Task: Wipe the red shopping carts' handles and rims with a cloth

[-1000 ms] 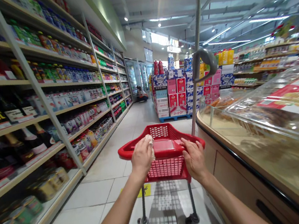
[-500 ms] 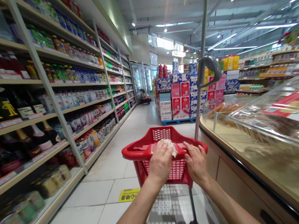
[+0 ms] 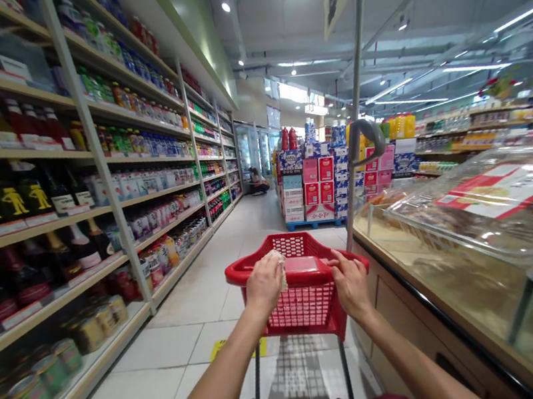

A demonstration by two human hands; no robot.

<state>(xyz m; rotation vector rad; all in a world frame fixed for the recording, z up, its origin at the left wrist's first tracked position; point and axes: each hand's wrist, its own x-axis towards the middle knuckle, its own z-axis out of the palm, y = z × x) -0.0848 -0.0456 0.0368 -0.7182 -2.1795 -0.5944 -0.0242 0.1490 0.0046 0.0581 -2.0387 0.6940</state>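
Observation:
In front of me stands a red plastic shopping cart (image 3: 309,311) with a perforated basket and a thick red handle (image 3: 309,278). My left hand (image 3: 263,286) is closed on a crumpled whitish cloth (image 3: 280,266), which it presses against the left part of the handle. A pale label panel (image 3: 301,265) is set in the handle's middle, between the hands. My right hand (image 3: 353,280) curls its fingers over the right part of the handle.
Shelves of bottles and cans (image 3: 146,144) line the left. On the right, a counter (image 3: 416,311) carries clear plastic food packs (image 3: 492,190). Stacked boxes (image 3: 312,185) stand ahead, beyond a metal pole (image 3: 357,64). A person (image 3: 258,182) crouches far down the aisle.
My left hand has slid the cloth leftward along the handle, uncovering the label panel. My right hand stays on the right part. My view has shifted slightly.

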